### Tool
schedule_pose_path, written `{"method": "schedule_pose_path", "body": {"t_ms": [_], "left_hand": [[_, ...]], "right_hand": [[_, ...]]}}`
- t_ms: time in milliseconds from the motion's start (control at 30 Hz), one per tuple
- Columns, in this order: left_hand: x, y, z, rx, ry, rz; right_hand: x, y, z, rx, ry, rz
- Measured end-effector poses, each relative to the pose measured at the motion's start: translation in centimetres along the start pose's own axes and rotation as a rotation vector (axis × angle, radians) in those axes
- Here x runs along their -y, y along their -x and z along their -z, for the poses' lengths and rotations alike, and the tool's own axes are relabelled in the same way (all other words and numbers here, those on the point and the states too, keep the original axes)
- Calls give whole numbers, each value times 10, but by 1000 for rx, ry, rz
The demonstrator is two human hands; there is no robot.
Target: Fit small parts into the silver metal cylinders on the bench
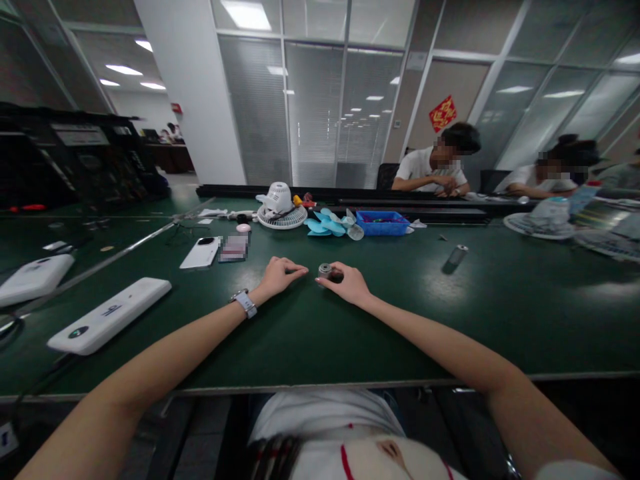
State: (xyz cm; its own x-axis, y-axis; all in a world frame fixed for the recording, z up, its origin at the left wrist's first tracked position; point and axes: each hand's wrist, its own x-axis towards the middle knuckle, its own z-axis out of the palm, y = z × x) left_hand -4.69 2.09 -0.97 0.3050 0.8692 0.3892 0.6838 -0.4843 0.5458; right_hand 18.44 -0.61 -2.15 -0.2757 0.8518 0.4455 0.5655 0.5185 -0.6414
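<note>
My right hand (349,281) rests on the green mat (310,333), fingers pinching a small metal cylinder (325,270) at their tips; my left hand (278,275) lies loosely curled just beside, holding nothing. It looks rigid, smooth, probably slippery and light, best gripped around its sides.

Your right hand (345,283) covers most of the small metal cylinder (325,270), so you cannot tell how the fingers (325,281) meet it. Whatever the curled left hand (280,275) pinches, if anything, is too small to see. The blue tray (383,223) holds bits too tiny to name. The white case (30,279) runs off the left edge, and the card (233,248) beside the phone (201,253) is blurred.
</note>
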Motion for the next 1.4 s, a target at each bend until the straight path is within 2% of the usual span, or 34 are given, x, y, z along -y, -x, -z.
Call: {"method": "schedule_pose_path", "body": {"t_ms": [100,167,300,367,467,567,633,700,767,800,833,867,967,1000,1067,1167,1233,1300,1400], "left_hand": [[5,1,-1,57,-19,19],[5,2,-1,50,4,30],[4,2,-1,-79,88,136],[5,1,-1,-187,136,231],[9,-1,-1,-304,196,321],[13,-2,-2,-321,219,347],[15,-2,-4,-302,235,336],[15,-1,-5,-300,246,324],[14,-1,-5,-314,249,332],[13,0,-5,-320,248,338],[12,0,-4,-324,246,345],[11,0,-4,-323,245,351],[11,1,-4,-315,236,353],[11,1,-5,-314,235,349],[14,0,-6,-316,240,332],[17,0,-8,-312,247,303],[18,0,-9,-304,244,293],[17,0,-9,-299,242,293],[13,1,-8,-291,240,301]], "right_hand": [[-6,-3,7,-19,15,-19],[-19,-9,26,-91,63,-83],[-70,-18,93,-397,368,-351],[-99,-17,130,-477,523,-531],[-136,-6,169,-474,625,-746],[-155,4,184,-420,606,-841],[-153,5,182,-456,606,-863],[-140,2,172,-590,683,-790],[-115,-5,154,-706,766,-574],[-99,-8,142,-694,770,-425],[-82,-12,127,-629,740,-275],[-65,-15,111,-503,680,-132],[-17,-22,54,8,453,191],[-5,-23,36,130,414,257],[13,-26,4,270,381,311],[25,-32,-26,265,412,280],[28,-35,-32,225,437,257],[27,-37,-26,201,454,245],[11,-36,10,111,501,215]]}}
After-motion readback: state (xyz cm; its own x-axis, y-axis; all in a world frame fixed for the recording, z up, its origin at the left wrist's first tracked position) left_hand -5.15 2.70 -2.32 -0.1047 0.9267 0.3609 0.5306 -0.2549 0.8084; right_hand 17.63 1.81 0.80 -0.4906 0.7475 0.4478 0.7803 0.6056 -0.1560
